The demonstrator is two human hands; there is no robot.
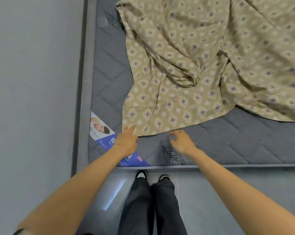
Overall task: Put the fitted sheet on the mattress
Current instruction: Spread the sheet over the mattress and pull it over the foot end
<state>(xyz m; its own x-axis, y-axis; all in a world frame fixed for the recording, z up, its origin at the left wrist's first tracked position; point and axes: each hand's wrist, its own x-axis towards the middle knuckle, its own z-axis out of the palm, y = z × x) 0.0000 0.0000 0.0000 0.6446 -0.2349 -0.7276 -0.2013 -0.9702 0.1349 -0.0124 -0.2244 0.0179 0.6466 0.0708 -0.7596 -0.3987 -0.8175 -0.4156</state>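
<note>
The fitted sheet (pixel 202 65) runs out of view at the top and right, and its elastic corners cannot be made out among the folds. It lies rumpled on the grey quilted mattress (pixel 109 78); the left hand (pixel 126 141) has fingers loosely spread, tips touching the sheet's near corner, while the right hand (pixel 181 141) hovers with fingers curled apart just short of the hem, holding nothing. A blue label (pixel 106 139) sits at the mattress corner, beside a grey wall (pixel 33 82) and above a tiled floor (pixel 228 192).
</note>
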